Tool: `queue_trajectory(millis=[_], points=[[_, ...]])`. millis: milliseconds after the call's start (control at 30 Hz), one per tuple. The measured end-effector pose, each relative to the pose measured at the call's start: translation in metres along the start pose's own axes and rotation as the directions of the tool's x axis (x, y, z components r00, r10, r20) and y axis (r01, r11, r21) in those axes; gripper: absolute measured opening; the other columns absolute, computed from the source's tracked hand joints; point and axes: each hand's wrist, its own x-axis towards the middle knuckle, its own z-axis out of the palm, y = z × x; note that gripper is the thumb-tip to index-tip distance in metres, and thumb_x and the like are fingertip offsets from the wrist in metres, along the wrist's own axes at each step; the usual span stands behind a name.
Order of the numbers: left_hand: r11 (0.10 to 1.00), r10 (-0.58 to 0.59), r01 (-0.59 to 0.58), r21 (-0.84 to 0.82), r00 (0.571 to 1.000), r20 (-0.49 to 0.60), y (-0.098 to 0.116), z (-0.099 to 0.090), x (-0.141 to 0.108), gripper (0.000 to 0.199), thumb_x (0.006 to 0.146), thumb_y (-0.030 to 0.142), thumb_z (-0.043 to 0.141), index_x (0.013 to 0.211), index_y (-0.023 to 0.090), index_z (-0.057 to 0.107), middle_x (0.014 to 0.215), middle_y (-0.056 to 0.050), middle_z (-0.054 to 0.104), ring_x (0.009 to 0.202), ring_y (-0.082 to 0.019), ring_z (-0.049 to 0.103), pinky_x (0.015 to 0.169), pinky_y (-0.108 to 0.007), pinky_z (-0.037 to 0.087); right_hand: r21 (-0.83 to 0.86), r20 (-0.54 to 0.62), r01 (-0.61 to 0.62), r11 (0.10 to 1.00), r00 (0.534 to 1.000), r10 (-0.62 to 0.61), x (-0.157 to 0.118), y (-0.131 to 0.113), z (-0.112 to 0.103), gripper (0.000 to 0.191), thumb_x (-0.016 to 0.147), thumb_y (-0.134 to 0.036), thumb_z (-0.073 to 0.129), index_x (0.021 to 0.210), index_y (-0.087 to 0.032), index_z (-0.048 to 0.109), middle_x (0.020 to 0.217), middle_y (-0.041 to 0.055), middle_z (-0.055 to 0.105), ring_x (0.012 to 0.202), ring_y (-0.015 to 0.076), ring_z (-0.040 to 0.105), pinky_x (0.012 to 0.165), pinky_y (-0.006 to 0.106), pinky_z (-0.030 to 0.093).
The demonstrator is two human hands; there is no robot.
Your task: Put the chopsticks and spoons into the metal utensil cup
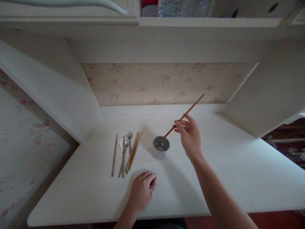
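My right hand [190, 136] pinches a brown wooden chopstick [195, 102] between thumb and fingers. The chopstick slants down to the left, its lower tip at the mouth of a small metal utensil holder [159, 154] with punched holes. Loosely curled, my left hand [143, 188] rests on the tabletop in front of the holder, with no object visible in it. Left of the holder lie several loose chopsticks [134, 152], a single chopstick [114, 156] further left, two metal spoons [129, 136] and a white spoon [120, 142].
The white tabletop [228, 178] is bounded by side panels [259, 82] and a floral back wall [152, 84]. Overhead, a shelf [209, 22] holds clear plastic bottles [186, 8], beside a cabinet door with a curved handle [95, 3].
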Motion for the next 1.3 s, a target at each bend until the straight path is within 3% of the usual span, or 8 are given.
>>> queue_trajectory(millis=[133,300,467,633,767,933,1300], points=[[1.000,-0.017,0.017,-0.002,1.000,0.002,0.000,0.001,0.001,0.022,0.091,0.019,0.044,0.088,0.022,0.065,0.087,-0.003,0.069,0.084,-0.018,0.062,0.078,-0.030,0.046,-0.075,0.045,-0.106,0.992,0.993,0.109,0.003,0.021,-0.005,0.037,0.081,-0.048,0.062,0.098,-0.016,0.065,0.087,0.0064,0.069,0.074,0.0174,0.069,0.068,0.032,0.058],[0.999,-0.035,0.035,0.019,0.999,-0.001,0.002,0.000,0.001,0.021,0.090,0.018,0.045,0.087,0.022,0.065,0.087,-0.003,0.069,0.084,-0.018,0.062,0.076,-0.029,0.045,-0.129,0.113,-0.167,0.977,0.977,0.182,-0.006,0.032,0.001,0.040,0.084,-0.053,0.057,0.092,-0.015,0.068,0.084,0.0091,0.072,0.076,0.0196,0.070,0.072,0.035,0.057],[0.998,-0.045,0.045,0.032,0.999,0.003,0.004,0.000,0.001,0.022,0.090,0.018,0.045,0.088,0.022,0.066,0.086,-0.003,0.069,0.084,-0.018,0.062,0.078,-0.029,0.045,-0.258,0.155,-0.052,0.965,0.983,0.095,-0.005,0.035,0.004,0.041,0.086,-0.053,0.052,0.092,-0.017,0.071,0.087,0.0084,0.073,0.081,0.0202,0.068,0.075,0.033,0.054],[0.997,-0.063,0.063,0.035,0.998,0.014,0.004,0.000,0.002,0.021,0.091,0.019,0.044,0.089,0.023,0.065,0.088,-0.001,0.068,0.085,-0.017,0.061,0.079,-0.029,0.045,-0.392,0.231,0.042,0.919,0.971,0.054,-0.009,0.055,0.004,0.036,0.088,-0.046,0.050,0.090,-0.018,0.072,0.090,0.0073,0.072,0.081,0.0188,0.066,0.069,0.029,0.053],[0.997,-0.061,0.061,0.044,0.998,0.018,0.002,0.002,0.001,0.021,0.091,0.018,0.044,0.087,0.022,0.065,0.085,-0.001,0.067,0.083,-0.017,0.060,0.077,-0.029,0.045,-0.420,0.300,0.078,0.904,0.952,0.058,-0.014,0.065,0.004,0.034,0.089,-0.043,0.048,0.087,-0.018,0.072,0.092,0.0069,0.071,0.083,0.0184,0.065,0.068,0.027,0.052],[0.998,-0.062,0.061,0.035,0.998,0.012,0.002,0.002,0.002,0.021,0.091,0.018,0.045,0.088,0.023,0.065,0.087,0.000,0.068,0.084,-0.016,0.060,0.079,-0.028,0.044,-0.416,0.326,0.140,0.899,0.945,0.004,-0.008,0.061,0.009,0.030,0.090,-0.041,0.049,0.085,-0.021,0.072,0.092,0.0047,0.071,0.085,0.0176,0.065,0.069,0.026,0.051],[0.997,-0.062,0.061,0.039,0.998,0.025,0.003,0.001,0.001,0.021,0.092,0.019,0.044,0.087,0.023,0.064,0.086,0.000,0.067,0.083,-0.016,0.060,0.077,-0.028,0.044,-0.563,0.374,0.172,0.809,0.925,0.063,-0.011,0.070,0.016,0.029,0.091,-0.036,0.050,0.078,-0.024,0.073,0.093,0.0031,0.072,0.085,0.0186,0.066,0.077,0.030,0.046]])
